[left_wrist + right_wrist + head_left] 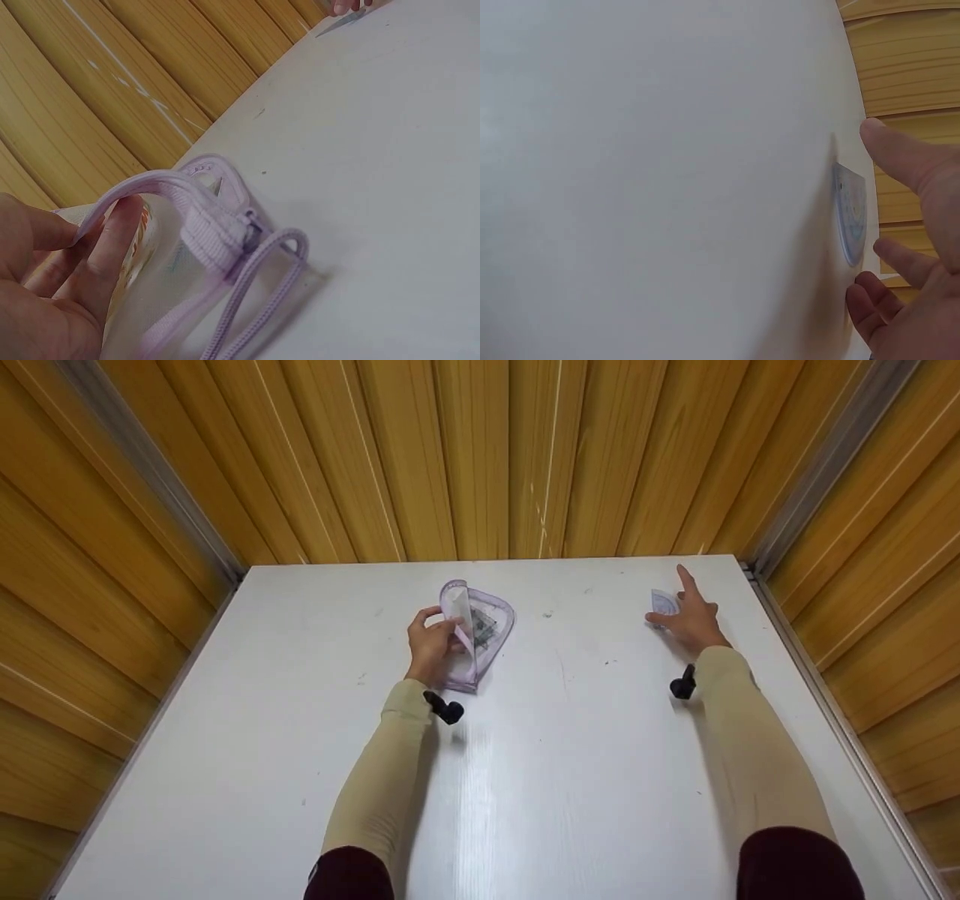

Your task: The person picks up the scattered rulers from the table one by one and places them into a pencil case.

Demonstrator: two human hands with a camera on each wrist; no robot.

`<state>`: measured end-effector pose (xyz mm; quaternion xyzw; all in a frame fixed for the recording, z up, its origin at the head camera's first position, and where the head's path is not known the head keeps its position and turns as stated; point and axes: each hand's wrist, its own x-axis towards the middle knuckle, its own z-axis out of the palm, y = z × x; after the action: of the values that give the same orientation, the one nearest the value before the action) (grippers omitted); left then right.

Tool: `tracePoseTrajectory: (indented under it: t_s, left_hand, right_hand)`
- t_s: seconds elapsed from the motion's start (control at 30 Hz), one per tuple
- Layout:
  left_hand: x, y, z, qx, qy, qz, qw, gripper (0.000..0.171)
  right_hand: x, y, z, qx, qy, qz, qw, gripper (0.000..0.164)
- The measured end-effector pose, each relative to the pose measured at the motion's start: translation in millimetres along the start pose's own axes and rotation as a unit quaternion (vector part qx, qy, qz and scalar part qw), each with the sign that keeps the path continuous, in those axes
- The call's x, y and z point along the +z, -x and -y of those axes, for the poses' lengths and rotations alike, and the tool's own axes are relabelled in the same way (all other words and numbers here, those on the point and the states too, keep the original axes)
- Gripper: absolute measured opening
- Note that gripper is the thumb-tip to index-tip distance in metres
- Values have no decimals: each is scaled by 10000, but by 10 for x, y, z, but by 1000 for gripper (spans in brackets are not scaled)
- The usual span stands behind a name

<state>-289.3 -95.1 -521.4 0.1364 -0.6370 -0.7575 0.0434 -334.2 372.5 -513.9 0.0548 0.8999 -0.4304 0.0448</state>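
My left hand [431, 643] pinches the raised flap edge of a see-through zip pouch [501, 615] with lilac trim, holding it partly open. A dark green patterned piece [481, 627] shows within the pouch. In the left wrist view, the lilac zip edge [154, 180] bends over the fingers, and a corded loop [262, 292] hangs from the zip pull. My right hand [691, 622] is spread with thumb and fingers apart around a clear bluish protractor [663, 603]. In the right wrist view, the protractor [851, 214] sits between thumb and fingers; firm contact cannot be told.
The white table [570, 765] carries small dark marks. Behind it stands a yellow wood-patterned wall [480, 457], with similar panels at both sides. Grey metal posts [817, 457] mark the corners. A small black device [448, 711] is on each wrist.
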Motion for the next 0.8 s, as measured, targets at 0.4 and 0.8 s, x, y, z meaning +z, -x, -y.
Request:
tracePoseTrajectory:
  t_s: [0.4, 0.8]
  left_hand:
    - [17, 2, 11, 22, 482, 98, 9988, 41]
    - [20, 4, 19, -3, 444, 54, 9990, 36]
  right_hand:
    - [34, 15, -45, -183, 376, -72, 9991, 107]
    - [29, 18, -51, -376, 746, -29, 9965, 92]
